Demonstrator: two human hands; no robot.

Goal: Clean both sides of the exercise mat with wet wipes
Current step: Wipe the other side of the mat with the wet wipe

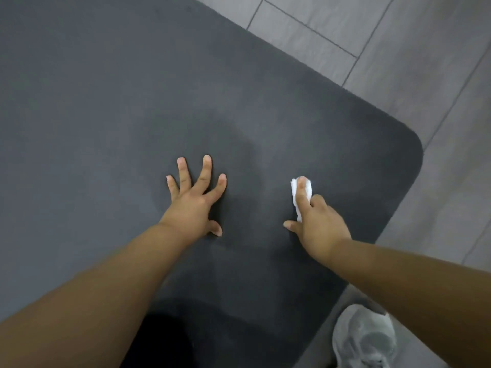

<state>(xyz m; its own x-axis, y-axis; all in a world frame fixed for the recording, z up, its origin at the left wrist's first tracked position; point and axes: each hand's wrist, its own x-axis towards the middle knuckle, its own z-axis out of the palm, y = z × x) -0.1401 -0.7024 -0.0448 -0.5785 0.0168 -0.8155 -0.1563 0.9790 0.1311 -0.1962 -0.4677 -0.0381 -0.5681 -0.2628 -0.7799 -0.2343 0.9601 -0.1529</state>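
A dark grey exercise mat (132,102) lies flat on the floor and fills most of the view, its rounded corner at the right. My left hand (195,200) rests on the mat with fingers spread and straight. To its right, my right hand (317,224) holds a crumpled white wet wipe (301,191) against the mat, near the rounded corner. The index finger lies over the wipe and the thumb sticks out to the left. A faintly darker patch shows on the mat just beyond the hands.
Grey plank flooring (398,49) surrounds the mat at the top right and right. A grey sneaker (364,338) stands on the floor at the bottom right, beside the mat's edge. A dark shape (164,338) sits at the bottom centre.
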